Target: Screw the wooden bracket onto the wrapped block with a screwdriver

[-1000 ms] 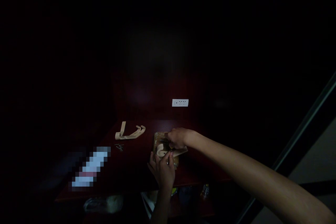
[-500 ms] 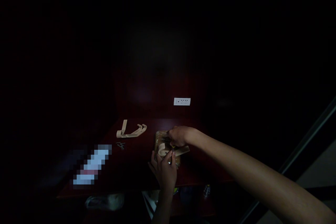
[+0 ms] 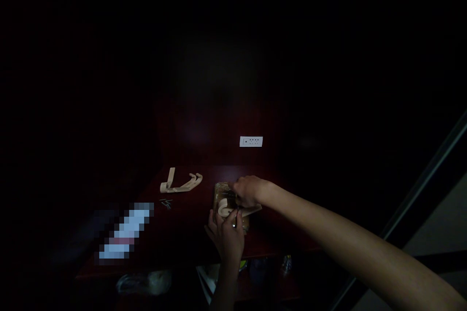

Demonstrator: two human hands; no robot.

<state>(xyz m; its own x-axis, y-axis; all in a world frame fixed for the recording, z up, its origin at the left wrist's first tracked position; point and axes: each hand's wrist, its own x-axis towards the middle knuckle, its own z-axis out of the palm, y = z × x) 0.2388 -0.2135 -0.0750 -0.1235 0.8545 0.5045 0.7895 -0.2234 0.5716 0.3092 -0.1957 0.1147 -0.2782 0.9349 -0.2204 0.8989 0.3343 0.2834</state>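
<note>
I see a pale curved wooden piece [image 3: 180, 182] lying on the dark red table [image 3: 189, 233], small dark screws [image 3: 166, 203] just beside it, and a white wall socket [image 3: 251, 142] behind.

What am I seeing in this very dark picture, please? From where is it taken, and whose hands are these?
No machine is here: one camera on a person's head looks down at their own two bare hands. The left hand and the right hand meet at a pale curved piece on a small tan board. What each finger grips is too dark to tell. On the dark red table, further left, lie a second pale curved piece and small metal bits. A white socket plate is on the wall behind.
</note>
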